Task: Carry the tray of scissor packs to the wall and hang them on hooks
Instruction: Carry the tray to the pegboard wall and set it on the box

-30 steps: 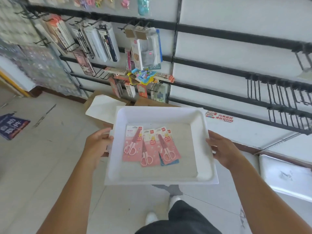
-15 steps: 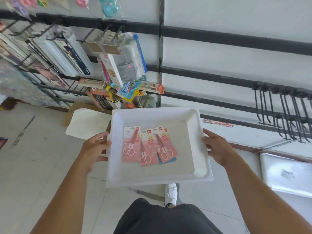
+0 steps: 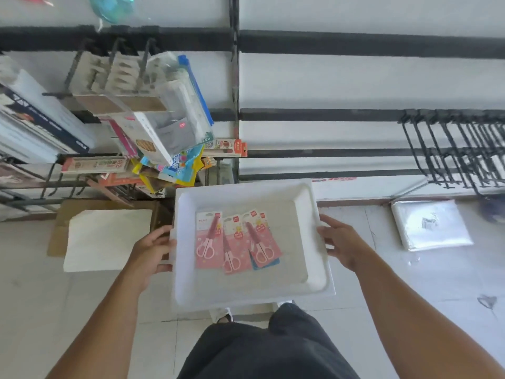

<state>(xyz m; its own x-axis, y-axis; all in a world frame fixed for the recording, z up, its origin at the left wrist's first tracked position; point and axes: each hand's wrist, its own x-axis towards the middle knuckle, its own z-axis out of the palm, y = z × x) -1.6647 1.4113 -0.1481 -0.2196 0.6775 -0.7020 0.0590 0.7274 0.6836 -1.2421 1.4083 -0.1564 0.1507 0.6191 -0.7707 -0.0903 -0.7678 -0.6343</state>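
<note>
Left hand and right hand clamp opposite rims of the tray, keeping it level; the scissor packs lie flat at its centre.

A blue pack lies mostly hidden under the pink scissor packs in the tray; their print is unreadably small.

White tray: shallow, held above pale tiled floor. On tray's grey base, left of centre: pink scissor packs, fanned and overlapping, flat; blue card corner shows beneath rightmost pack. On floor, left of tray: flattened cardboard bearing white sheet. On floor, right of tray: clear plastic bag, near wall base.
</note>
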